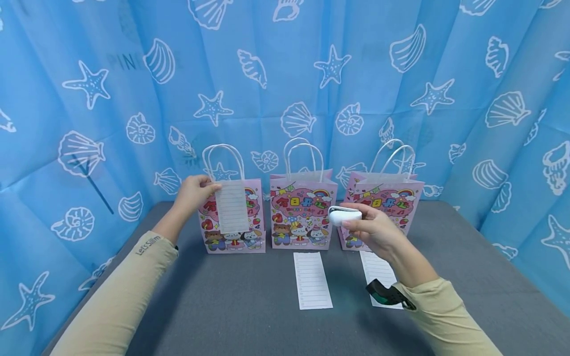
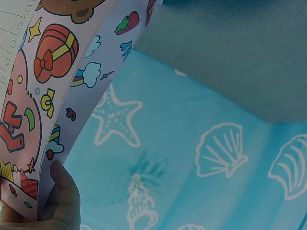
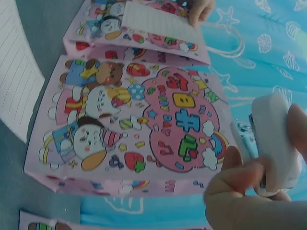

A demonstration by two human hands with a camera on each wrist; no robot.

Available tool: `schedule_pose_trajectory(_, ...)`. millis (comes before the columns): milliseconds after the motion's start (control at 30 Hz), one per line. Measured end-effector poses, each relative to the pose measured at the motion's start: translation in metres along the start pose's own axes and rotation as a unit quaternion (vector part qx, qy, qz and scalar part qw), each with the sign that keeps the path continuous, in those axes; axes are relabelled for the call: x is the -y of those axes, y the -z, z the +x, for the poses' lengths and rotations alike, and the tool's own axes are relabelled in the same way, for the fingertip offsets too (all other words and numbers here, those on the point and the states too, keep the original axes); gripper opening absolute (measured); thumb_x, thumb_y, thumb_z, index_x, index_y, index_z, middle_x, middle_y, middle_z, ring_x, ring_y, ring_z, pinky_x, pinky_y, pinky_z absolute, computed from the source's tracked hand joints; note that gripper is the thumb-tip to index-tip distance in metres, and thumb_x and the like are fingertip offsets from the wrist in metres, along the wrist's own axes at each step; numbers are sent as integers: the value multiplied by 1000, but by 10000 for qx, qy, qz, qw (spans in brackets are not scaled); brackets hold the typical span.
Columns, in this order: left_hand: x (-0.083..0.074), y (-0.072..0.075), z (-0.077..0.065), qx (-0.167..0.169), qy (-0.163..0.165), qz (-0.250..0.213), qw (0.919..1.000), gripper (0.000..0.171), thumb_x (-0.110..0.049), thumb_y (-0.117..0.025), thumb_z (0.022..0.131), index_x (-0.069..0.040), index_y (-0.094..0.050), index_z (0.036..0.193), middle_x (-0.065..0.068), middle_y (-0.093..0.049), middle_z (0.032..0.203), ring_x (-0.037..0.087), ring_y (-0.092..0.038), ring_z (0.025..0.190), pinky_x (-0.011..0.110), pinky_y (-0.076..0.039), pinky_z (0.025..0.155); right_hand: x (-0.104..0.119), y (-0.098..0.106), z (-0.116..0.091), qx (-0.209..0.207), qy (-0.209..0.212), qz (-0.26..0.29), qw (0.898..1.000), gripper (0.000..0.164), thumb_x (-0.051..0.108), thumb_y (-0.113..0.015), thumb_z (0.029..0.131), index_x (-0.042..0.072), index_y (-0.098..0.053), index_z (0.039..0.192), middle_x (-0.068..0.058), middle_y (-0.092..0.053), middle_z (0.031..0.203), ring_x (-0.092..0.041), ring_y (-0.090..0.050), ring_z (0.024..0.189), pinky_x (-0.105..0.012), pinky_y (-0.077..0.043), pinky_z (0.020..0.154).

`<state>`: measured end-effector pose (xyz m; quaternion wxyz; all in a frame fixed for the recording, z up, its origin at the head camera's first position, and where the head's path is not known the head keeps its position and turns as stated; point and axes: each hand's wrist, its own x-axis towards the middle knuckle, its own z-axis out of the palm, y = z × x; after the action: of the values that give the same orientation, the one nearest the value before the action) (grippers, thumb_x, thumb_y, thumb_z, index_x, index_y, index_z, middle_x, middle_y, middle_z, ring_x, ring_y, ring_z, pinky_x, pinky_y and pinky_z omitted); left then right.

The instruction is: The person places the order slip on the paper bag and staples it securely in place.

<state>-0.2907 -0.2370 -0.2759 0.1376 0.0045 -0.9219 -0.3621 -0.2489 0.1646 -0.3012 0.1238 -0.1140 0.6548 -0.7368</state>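
Note:
My left hand [image 1: 195,194] pinches a lined paper slip [image 1: 233,210] against the top edge of the left pink gift bag [image 1: 256,215]. The slip hangs flat over the bag's printed front. In the left wrist view, the thumb [image 2: 65,184] lies against the bag's side near its upper rim. My right hand [image 1: 377,231] grips a small white stapler [image 1: 345,216], raised in front of the gap between the middle and right bags. Up close, the stapler [image 3: 274,139] sits between thumb and fingers, its two arms apart at the front.
A middle gift bag [image 1: 303,217] and a right one [image 1: 411,198] stand upright with white handles. Before them lie two more lined slips, one central [image 1: 312,282] and one [image 1: 376,267] partly behind my right wrist. A blue shell-print curtain [image 1: 285,89] hangs behind the grey table [image 1: 240,306].

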Motion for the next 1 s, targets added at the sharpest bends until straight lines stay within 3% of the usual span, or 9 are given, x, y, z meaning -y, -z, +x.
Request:
schedule_pose_trajectory(133, 1, 0, 1, -2, 29, -20, 10000, 32, -27, -60, 98, 5, -61, 99, 16, -61, 90, 25, -51, 80, 37, -43, 69, 0, -4, 3, 273, 72, 323, 9991, 44, -2, -61, 90, 3, -52, 132, -17, -39, 128, -19, -53, 101, -29, -52, 80)
schedule_pose_trajectory(300, 1, 0, 1, -9, 8, -40, 10000, 32, -28, -60, 98, 5, -62, 100, 17, -62, 91, 25, -52, 80, 36, -43, 69, 1, -10, 7, 438, 142, 405, 9981, 55, 3, -54, 96, -8, -30, 145, -20, -33, 134, -21, -51, 111, -34, -50, 91)
schedule_pose_trajectory(433, 1, -1, 1, 8, 9, -27, 10000, 33, -28, -60, 98, 5, -62, 102, 17, -62, 92, 25, -53, 81, 36, -43, 69, 2, -15, 10, 457, 104, 452, 9979, 57, 5, -50, 98, -11, -21, 144, -22, -29, 136, -23, -48, 115, -41, -46, 98)
schedule_pose_trajectory(667, 1, -1, 2, 18, 27, -4, 10000, 33, -28, -59, 99, 5, -62, 103, 18, -62, 93, 26, -53, 81, 37, -43, 70, 4, -23, 14, 391, 54, 672, 9970, 55, -1, -50, 96, -11, -21, 142, -19, -32, 133, -21, -47, 112, -34, -50, 90)
schedule_pose_trajectory(833, 3, -2, 2, 19, -6, -38, 10000, 32, -27, -59, 99, 4, -62, 101, 18, -62, 92, 26, -53, 80, 36, -43, 69, 5, -27, 16, 489, 272, 688, 9961, 48, 3, -52, 97, -5, -32, 140, -15, -40, 128, -20, -52, 107, -36, -52, 83)
schedule_pose_trajectory(1000, 3, -2, 2, 10, 8, -77, 10000, 31, -27, -58, 99, 3, -61, 98, 16, -61, 90, 25, -52, 78, 35, -43, 67, 6, -32, 19, 743, 367, 735, 9938, 46, 8, -42, 100, -1, -26, 142, -17, -36, 130, -18, -55, 103, -39, -51, 84)
